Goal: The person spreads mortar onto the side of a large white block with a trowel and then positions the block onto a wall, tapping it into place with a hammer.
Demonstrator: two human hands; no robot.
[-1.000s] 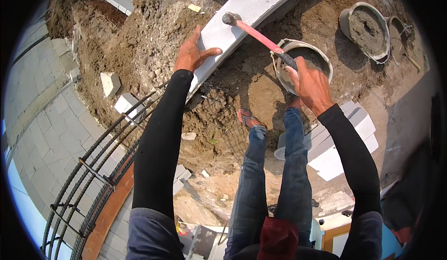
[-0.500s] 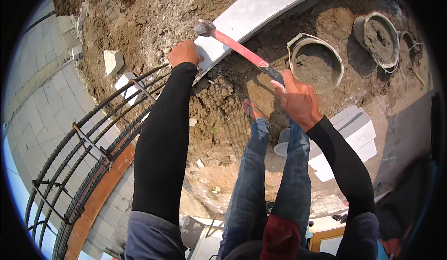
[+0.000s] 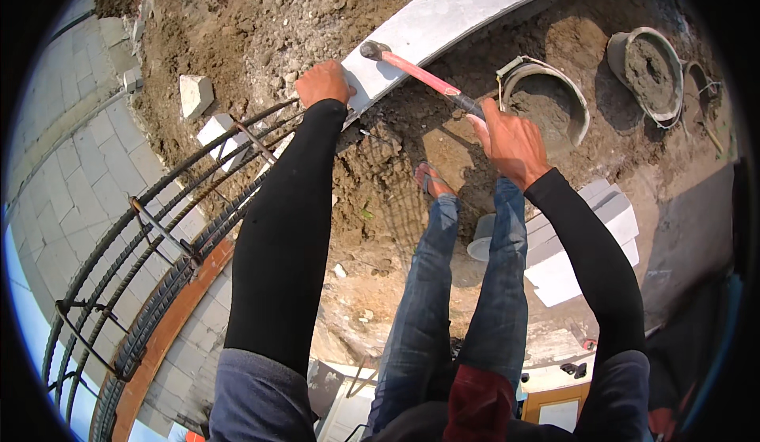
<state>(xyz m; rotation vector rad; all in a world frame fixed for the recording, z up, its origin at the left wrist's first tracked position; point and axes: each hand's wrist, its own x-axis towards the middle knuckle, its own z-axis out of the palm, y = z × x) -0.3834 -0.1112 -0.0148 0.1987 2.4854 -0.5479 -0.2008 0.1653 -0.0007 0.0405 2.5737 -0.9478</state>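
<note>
A long white block runs diagonally across the upper middle. My left hand is closed on its left edge near the lower end, fingers mostly hidden. My right hand grips the dark grip of a hammer with a red handle. The hammer's dark head is on or just above the block's top face, a short way beyond my left hand. Just right of the handle is a bucket of grey mortar.
Curved rebar with a brown board runs at lower left, beside grey paving. Another mortar bucket sits at right. White blocks lie beside my legs; broken pieces lie on the soil.
The view has shifted. The hammer head moved leftward to the block's left edge, then back onto its top face. My left hand went from spread on the block to curled over its edge.
</note>
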